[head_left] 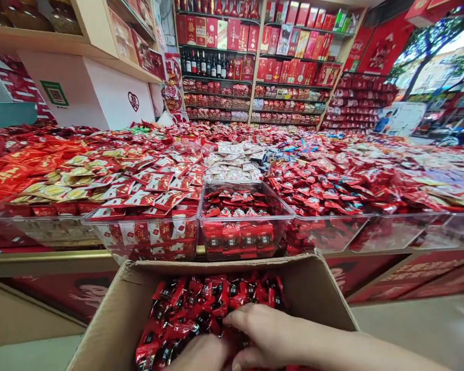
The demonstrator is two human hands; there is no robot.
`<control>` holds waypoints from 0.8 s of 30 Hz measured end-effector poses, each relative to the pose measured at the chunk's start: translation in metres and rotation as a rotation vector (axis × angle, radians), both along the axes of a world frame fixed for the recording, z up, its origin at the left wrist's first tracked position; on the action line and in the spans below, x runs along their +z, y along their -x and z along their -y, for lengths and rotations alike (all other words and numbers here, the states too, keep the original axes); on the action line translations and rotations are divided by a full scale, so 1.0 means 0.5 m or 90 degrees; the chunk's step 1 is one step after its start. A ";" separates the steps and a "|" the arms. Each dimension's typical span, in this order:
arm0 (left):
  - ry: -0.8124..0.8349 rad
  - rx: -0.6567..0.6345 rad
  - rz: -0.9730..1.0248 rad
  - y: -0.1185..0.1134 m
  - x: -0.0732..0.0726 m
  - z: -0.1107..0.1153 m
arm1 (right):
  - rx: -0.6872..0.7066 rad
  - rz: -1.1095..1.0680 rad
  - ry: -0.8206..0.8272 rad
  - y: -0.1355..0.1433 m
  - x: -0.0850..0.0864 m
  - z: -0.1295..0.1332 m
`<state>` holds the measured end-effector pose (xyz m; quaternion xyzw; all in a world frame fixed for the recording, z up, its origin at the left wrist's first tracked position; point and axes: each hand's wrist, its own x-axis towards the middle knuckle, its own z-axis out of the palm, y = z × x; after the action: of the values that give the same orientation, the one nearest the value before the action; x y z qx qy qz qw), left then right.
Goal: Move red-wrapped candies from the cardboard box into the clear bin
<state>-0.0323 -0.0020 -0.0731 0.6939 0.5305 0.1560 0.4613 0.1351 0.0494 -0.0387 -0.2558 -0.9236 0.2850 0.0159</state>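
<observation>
An open cardboard box (108,314) stands in front of me, and a heap of red-and-black wrapped candies (185,304) lies inside it. My right hand (265,330) reaches in from the right, touching the candies. Its thumb and forefinger are apart, and no candy is seen gripped; the other fingertips are hidden. My left hand (204,353) is low in the box, close to my right hand, smeared by motion and cut off by the bottom edge. Just behind the box, a clear plastic bin (245,219) holds similar red-and-black packets, lying below its rim.
Other clear bins (139,221) heaped with red-and-white packets line the counter on both sides. Loose red packets (313,185) pile up at the right. Shelves (257,51) with bottles and red boxes stand behind. A white column (96,93) rises at the left.
</observation>
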 end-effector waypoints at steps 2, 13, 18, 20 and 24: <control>-0.036 0.010 0.009 -0.002 0.025 -0.017 | -0.088 -0.003 0.082 -0.003 -0.004 -0.009; -0.009 0.159 0.216 0.001 0.099 -0.025 | -0.343 -0.329 0.541 0.019 0.046 -0.024; -0.037 0.206 0.222 -0.007 0.091 -0.024 | -0.347 -0.375 0.571 0.011 0.041 -0.029; -0.035 0.223 0.233 -0.006 0.089 -0.021 | -0.342 -0.390 0.563 0.009 0.040 -0.031; -0.006 0.241 0.316 0.000 0.093 -0.015 | -0.325 -0.367 0.511 0.000 0.063 -0.029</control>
<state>-0.0321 0.0053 -0.0267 0.5257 0.5207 0.4065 0.5360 0.1352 0.0638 -0.0074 -0.3688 -0.6095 0.6604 0.2377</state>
